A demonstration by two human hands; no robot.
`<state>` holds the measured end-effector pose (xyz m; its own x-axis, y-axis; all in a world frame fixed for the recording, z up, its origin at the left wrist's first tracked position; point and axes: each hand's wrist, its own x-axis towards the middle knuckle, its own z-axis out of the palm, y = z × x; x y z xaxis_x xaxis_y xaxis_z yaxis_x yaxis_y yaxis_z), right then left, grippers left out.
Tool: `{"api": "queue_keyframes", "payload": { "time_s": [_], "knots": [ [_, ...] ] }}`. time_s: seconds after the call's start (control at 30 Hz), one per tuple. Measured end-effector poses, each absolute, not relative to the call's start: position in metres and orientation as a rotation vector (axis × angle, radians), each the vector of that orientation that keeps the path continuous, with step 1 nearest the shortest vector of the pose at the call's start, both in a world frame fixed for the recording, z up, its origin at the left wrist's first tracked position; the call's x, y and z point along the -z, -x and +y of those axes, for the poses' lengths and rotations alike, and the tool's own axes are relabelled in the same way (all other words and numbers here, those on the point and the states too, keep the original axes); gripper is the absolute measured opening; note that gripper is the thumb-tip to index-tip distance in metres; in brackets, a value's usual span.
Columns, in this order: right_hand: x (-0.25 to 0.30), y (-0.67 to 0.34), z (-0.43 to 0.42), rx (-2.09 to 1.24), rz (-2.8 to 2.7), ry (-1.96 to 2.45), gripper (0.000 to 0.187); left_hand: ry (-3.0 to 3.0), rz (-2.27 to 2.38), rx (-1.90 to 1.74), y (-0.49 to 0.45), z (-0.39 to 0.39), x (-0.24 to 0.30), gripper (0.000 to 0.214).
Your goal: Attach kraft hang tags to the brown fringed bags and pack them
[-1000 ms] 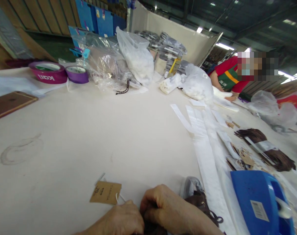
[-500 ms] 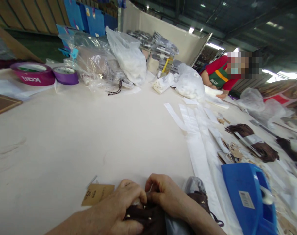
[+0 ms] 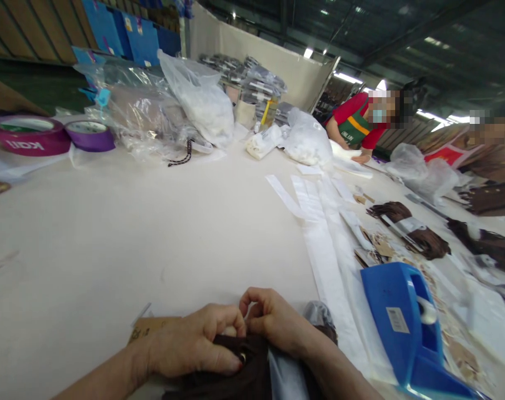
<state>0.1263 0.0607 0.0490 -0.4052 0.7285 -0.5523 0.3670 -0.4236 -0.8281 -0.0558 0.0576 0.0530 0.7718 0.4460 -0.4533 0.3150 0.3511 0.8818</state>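
- The blue holder (image 3: 396, 314), with a white roll (image 3: 426, 310) in it, stands on the table (image 3: 185, 233); every place here is told from it.
- Left of the holder, at the near side of the table, the brown cloth (image 3: 235, 383) lies under both hands.
- The left hand (image 3: 198, 341) is clamped on the cloth, thumb on top by a small shiny stud (image 3: 243, 358).
- The right hand (image 3: 273, 322), between left hand and holder, has its fingers curled together at the cloth's upper edge; whether they pinch it, I cannot tell.
- Farther left of the holder, a brown paper tag (image 3: 144, 329) is partly hidden by the left hand.
- Just left of the holder, white strips (image 3: 325, 266) run away along the table.
- Beyond the holder lies a brown bundle (image 3: 433, 241) with a pale band.
- Much farther beyond it, a co-worker (image 3: 356, 125) in a green apron leans at the table.
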Motion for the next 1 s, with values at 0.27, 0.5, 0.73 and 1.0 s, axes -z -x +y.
{"api": "queue_keyframes", "payload": {
  "time_s": [0.27, 0.5, 0.73, 1.0],
  "knots": [
    [-0.046, -0.127, 0.085, -1.636, -1.614, 1.646, 0.020, -1.772, 0.908, -0.239, 0.051, 0.089, -0.064, 0.016],
    [-0.078, -0.134, 0.071, -0.971, -1.979, 1.742, 0.017, -1.747, 1.073, -0.319, 0.039, 0.091, -0.044, 0.012],
    [-0.049, -0.155, -0.011, -0.269, -2.510, 1.364, 0.053, -1.895, 1.154, -0.299, 0.035, 0.088, -0.040, 0.015],
    [-0.042, -0.156, -0.011, -0.320, -2.513, 1.436, 0.050, -2.101, 1.311, -0.229, 0.033, 0.098, -0.050, 0.020]
  ]
}}
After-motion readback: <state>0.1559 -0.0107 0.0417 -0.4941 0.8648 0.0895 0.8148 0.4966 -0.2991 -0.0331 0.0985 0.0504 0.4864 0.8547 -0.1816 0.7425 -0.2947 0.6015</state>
